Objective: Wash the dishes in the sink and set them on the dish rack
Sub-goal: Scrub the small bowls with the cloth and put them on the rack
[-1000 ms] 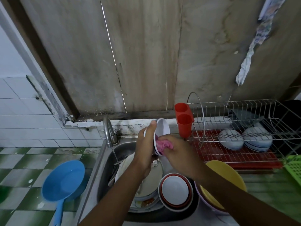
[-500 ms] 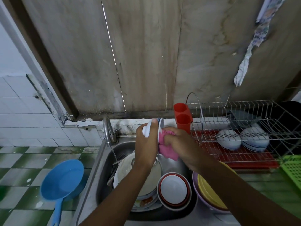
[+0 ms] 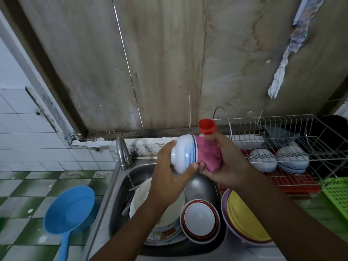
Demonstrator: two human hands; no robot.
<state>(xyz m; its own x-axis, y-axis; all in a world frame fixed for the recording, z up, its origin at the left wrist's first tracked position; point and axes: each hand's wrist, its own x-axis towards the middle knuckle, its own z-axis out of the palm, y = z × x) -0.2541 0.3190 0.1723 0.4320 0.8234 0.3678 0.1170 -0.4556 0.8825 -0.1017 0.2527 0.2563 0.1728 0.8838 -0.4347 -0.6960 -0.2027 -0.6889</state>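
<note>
Fingers (image 3: pixel 189 169) of the left hand (image 3: pixel 169 178) are curled round the foot and belly of a white bowl with blue stripes (image 3: pixel 185 154), holding it on its side above the sink (image 3: pixel 120 185), mouth turned to the right. Right against that mouth, the fingertips (image 3: pixel 214 137) of the right hand (image 3: pixel 229 166) are bunched round a pink cloth (image 3: pixel 209 155), which is pressed into the bowl's opening; cloth and rim touch.

Below the hands, the sink holds a stack of soiled plates (image 3: pixel 141 193) and a red-rimmed bowl (image 3: pixel 199 220), with a thin stream running from the tap (image 3: pixel 121 151). The left forearm crosses over the plates and hides much of them. Just beside the sink on the right, a yellow bowl (image 3: pixel 244 219) sits nested in a lilac one (image 3: pixel 226 210). Behind the right hand a red cup (image 3: pixel 207 126) shows only its top. The wire dish rack (image 3: pixel 282 127) stands further right, two overturned bowls (image 3: pixel 262 162) inside it over a red tray (image 3: pixel 293 183), and a green basket (image 3: pixel 337 193) is at its near corner. A blue dipper (image 3: pixel 69 210) lies on the tiled counter to the left.

Half a second ago the bowl stood nearly edge-on with the cloth rubbing its face; now it has rolled so its base points left, and the right hand covers the lower red cup that was showing then.
</note>
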